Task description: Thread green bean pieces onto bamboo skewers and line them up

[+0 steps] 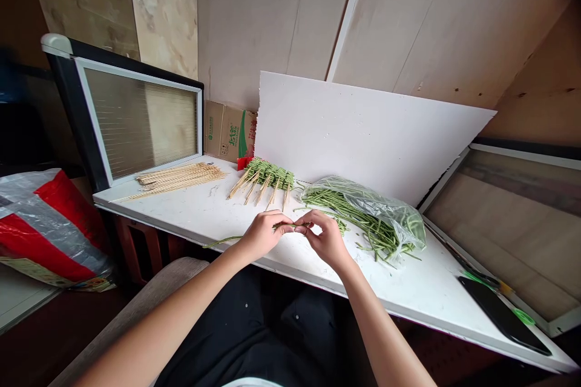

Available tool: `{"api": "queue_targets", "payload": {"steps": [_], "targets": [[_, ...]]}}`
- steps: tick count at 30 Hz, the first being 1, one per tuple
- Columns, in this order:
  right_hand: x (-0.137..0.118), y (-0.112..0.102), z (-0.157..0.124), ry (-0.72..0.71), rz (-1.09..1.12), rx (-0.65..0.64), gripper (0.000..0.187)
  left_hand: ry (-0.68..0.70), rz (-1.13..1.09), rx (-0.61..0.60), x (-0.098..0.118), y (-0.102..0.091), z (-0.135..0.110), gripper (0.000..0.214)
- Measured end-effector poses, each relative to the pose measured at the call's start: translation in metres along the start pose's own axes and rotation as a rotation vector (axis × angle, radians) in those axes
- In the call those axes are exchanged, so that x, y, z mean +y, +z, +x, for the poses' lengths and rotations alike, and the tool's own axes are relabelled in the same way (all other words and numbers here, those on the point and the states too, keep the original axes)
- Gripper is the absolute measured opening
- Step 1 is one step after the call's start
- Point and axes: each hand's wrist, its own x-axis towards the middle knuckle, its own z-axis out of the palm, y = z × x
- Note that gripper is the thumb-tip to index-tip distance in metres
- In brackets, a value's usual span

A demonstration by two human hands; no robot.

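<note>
A long green bean [223, 241] runs out to the left from under my left hand [267, 233], whose thumb and fingers pinch it. The thumb and fingertips of my right hand [323, 236] close on the bean's other end, and both hands' fingertips meet over the front of the table. Just behind my right hand lie some short cut bean pieces [340, 226]. Beyond my hands rests a stack of skewered beans [271, 175], bare stick ends toward me. To the right, a clear plastic bag [385, 202] spills many long beans [338, 205].
Bare bamboo skewers [181, 177] lie at the left of the white table [290, 257]. Behind stand a cardboard box [229, 133] and a white board [358, 127]. A black phone [503, 313] and a green ring [524, 316] lie on the right. A red plastic bag [59, 227] sits beyond the left edge.
</note>
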Motion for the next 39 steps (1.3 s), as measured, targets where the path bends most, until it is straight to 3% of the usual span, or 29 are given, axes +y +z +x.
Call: {"api": "queue_targets", "payload": {"steps": [7,15,20,25,31,36,39], "targets": [[-0.001,0.003,-0.001,0.035,0.101,-0.043,0.028,-0.003,-0.011,-0.025,0.006,0.000,-0.001,0.021],[0.000,0.008,0.000,0.117,0.307,0.000,0.041,-0.157,-0.256,-0.051,0.011,0.000,0.001,0.018],[0.003,0.014,-0.002,0.146,0.284,0.079,0.040,-0.273,-0.344,-0.080,0.008,0.003,0.002,0.021],[-0.002,0.015,-0.002,0.101,0.113,0.160,0.028,-0.288,-0.316,-0.147,0.007,-0.009,0.006,0.024],[-0.010,0.011,-0.002,0.052,-0.023,0.038,0.018,-0.282,-0.162,-0.068,0.004,-0.021,0.007,0.017],[-0.008,0.015,-0.003,-0.030,-0.070,0.078,0.008,-0.276,-0.170,-0.077,0.009,-0.018,0.006,0.011],[-0.009,0.019,-0.004,-0.004,-0.033,0.121,0.012,-0.286,-0.189,-0.074,0.015,-0.016,0.006,0.006]]}}
